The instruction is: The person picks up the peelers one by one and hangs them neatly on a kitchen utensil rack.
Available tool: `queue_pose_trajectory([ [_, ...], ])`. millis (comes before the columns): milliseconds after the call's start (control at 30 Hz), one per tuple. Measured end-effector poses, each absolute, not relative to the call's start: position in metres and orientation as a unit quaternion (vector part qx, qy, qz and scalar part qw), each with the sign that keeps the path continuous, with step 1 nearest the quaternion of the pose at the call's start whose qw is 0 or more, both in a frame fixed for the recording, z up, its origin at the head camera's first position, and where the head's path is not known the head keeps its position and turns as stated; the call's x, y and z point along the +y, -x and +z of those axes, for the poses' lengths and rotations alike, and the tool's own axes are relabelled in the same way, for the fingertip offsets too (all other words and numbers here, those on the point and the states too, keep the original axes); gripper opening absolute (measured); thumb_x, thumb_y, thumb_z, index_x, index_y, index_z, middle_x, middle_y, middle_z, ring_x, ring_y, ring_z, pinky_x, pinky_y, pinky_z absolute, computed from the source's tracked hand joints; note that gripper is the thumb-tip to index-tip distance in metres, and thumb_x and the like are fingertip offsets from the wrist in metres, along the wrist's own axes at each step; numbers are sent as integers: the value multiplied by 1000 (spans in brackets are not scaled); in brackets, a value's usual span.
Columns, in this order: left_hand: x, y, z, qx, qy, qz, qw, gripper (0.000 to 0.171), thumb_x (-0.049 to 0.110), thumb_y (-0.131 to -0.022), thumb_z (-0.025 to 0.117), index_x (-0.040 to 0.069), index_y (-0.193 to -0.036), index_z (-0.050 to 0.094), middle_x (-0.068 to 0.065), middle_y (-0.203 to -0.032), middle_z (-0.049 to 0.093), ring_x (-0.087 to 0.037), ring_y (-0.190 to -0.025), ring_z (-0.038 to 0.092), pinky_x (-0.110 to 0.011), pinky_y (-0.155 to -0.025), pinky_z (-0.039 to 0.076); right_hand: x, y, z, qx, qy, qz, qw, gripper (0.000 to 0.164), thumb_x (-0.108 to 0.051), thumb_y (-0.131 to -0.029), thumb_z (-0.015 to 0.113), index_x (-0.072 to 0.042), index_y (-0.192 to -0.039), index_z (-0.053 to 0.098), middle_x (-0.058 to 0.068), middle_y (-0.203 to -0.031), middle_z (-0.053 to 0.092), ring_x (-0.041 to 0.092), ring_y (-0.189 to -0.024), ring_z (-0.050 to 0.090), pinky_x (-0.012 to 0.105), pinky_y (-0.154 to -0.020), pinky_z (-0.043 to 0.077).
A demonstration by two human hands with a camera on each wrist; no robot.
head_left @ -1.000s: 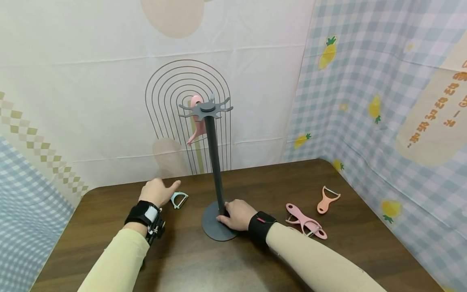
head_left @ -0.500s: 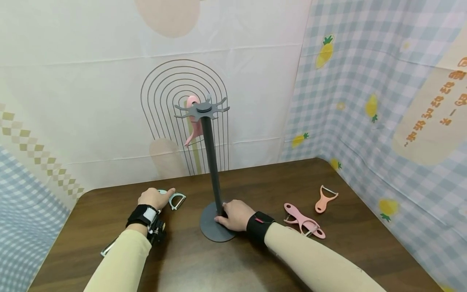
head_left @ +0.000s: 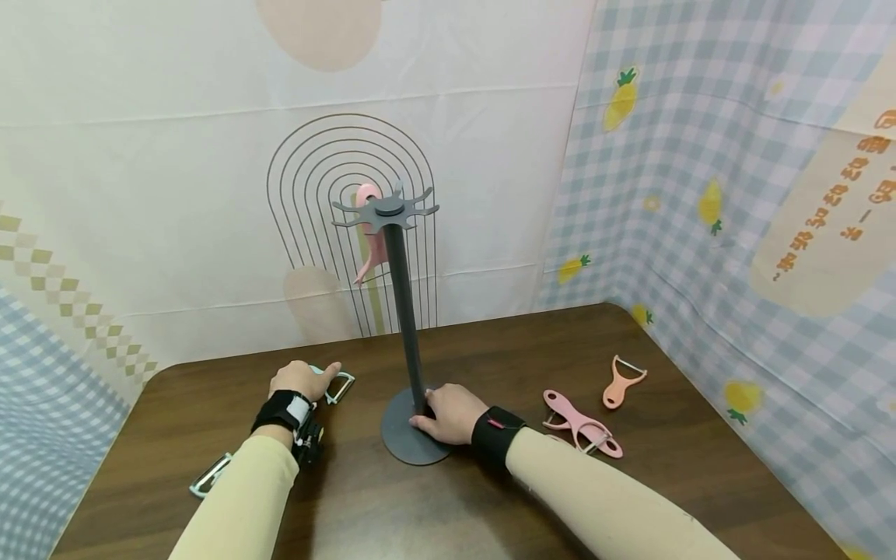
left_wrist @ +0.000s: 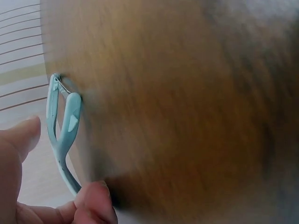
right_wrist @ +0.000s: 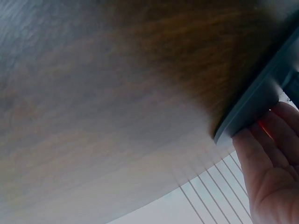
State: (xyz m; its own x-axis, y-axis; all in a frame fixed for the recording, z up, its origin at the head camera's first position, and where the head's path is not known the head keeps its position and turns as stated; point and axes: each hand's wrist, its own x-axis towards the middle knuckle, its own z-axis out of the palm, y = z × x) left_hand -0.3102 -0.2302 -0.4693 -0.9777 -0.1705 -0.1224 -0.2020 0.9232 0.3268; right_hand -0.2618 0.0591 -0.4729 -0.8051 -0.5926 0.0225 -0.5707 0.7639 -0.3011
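Note:
A dark grey stand (head_left: 404, 311) with a round base and curved hooks at its top stands mid-table. My right hand (head_left: 451, 414) grips the foot of its pole, thumb in front; fingertips rest at the base (right_wrist: 257, 100) in the right wrist view. From a rear hook hangs a pink peeler (head_left: 374, 245). My left hand (head_left: 301, 381) is low over a light blue peeler (left_wrist: 67, 126), its fingertips at the handle's end and its thumb held apart from it. In the head view the hand hides much of that handle. A second light blue peeler (head_left: 210, 474) lies partly behind my left sleeve.
On the right of the brown table (head_left: 504, 350) lie overlapping pink peelers (head_left: 581, 424) beside my right forearm. An orange peeler (head_left: 621, 383) lies farther back. A white patterned cloth (head_left: 490, 155) backs the table, with a checked cloth (head_left: 672, 233) along the right.
My left hand has come down to the light blue peeler and shifted slightly right over its handle. The second light blue peeler shows more beside the sleeve. My right hand stays on the stand.

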Motion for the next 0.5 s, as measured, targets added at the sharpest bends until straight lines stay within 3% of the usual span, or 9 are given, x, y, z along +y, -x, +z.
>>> queue_pose_trajectory([
  [233, -226, 306, -464, 978, 101, 173, 52, 62, 57, -88, 51, 1, -65, 62, -25, -81, 66, -36, -71, 60, -50, -70, 54, 59, 263, -474, 937, 315, -145, 32, 35, -43, -92, 59, -10, -88, 68, -4, -61, 54, 7, -53, 47, 21, -48, 35],
  [500, -229, 308, -466, 978, 76, 176, 77, 56, 48, -89, 50, -4, -84, 71, -35, -108, 63, -44, -91, 60, -52, -78, 53, 59, 263, -475, 938, 313, -145, 33, 34, -43, -91, 59, -10, -89, 68, -4, -61, 54, 7, -53, 48, 21, -49, 36],
])
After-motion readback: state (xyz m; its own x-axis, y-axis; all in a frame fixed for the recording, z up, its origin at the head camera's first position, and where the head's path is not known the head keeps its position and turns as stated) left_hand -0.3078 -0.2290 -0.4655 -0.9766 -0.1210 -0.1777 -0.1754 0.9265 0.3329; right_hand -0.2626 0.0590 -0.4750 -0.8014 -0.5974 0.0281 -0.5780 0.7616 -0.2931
